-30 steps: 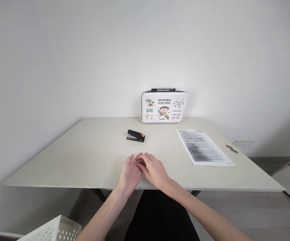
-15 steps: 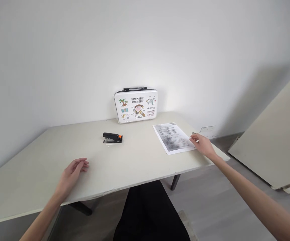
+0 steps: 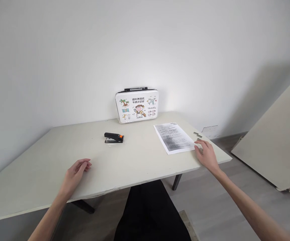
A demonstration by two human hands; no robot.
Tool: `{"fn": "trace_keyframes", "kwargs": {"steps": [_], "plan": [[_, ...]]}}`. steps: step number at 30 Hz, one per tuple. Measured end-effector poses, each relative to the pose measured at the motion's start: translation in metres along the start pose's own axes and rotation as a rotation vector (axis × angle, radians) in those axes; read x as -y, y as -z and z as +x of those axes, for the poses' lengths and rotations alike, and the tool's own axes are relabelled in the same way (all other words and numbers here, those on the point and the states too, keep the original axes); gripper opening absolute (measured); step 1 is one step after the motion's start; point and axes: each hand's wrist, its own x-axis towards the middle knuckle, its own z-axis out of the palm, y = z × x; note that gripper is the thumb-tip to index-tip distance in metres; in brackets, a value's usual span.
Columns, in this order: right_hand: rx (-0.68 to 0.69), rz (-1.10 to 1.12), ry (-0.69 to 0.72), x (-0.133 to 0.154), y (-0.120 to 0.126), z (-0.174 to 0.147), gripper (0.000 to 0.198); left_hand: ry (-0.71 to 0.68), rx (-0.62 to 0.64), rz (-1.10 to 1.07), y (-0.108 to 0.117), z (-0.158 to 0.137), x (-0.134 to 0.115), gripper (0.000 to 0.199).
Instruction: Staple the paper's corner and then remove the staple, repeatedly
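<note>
My right hand point(image 3: 206, 154) is at the near right corner of a printed sheet of paper point(image 3: 173, 137). Its thumb and fingers are apart, with nothing seen between them. Just beyond its fingertips lie small grey strips point(image 3: 197, 134) that look like staple strips, partly covered by the hand. Resting on the table at the left, my left hand point(image 3: 77, 170) is loosely curled and holds nothing visible. A black stapler point(image 3: 114, 137) with an orange patch lies beyond it, to its right, touched by neither hand.
A white carrying case point(image 3: 137, 110) with cartoon prints and a black handle stands upright at the back of the pale table point(image 3: 134, 164), close to the wall. A wall plate point(image 3: 209, 130) sits beyond the right edge. A pale panel point(image 3: 273, 144) leans farther right.
My right hand has drawn back toward me and to the right, uncovering the small grey strips. The left hand stays about where it was. The view has shifted slightly.
</note>
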Motion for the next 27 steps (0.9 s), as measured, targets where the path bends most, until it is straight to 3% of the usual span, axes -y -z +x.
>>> {"fn": "trace_keyframes", "kwargs": {"steps": [6, 14, 27], "plan": [[0.207, -0.168, 0.030, 0.021, 0.005, -0.007, 0.052, -0.021, 0.015, -0.002, -0.001, -0.002, -0.001, 0.048], [0.446, -0.255, 0.020, 0.023, 0.003, -0.007, 0.063, 0.001, -0.038, -0.064, 0.001, -0.004, -0.004, 0.049], [0.453, -0.218, 0.036, 0.012, -0.006, -0.009, 0.060, -0.004, -0.045, -0.054, 0.000, -0.006, -0.007, 0.054]]}}
